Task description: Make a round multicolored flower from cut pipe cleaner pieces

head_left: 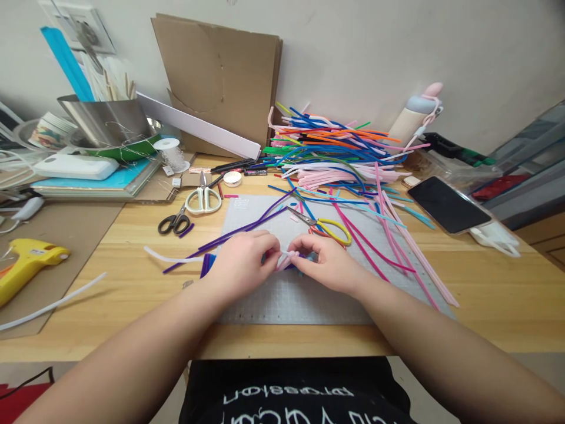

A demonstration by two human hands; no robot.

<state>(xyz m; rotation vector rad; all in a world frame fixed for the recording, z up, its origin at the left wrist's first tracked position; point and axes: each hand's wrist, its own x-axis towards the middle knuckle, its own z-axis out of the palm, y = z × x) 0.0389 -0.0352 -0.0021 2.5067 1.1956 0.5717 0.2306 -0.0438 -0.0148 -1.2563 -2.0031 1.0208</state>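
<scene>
Both hands (pixel 286 262) hide most of pink piece (pixel 282 263).

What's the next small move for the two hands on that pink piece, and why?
Probably another short twist of the pink pipe cleaner piece. The left hand and right hand both pinch it between fingertips over the grey cutting mat, hands nearly touching, with purple stems lying under them. The yellow-handled scissors lie untouched just behind, so cutting seems less likely.
</scene>
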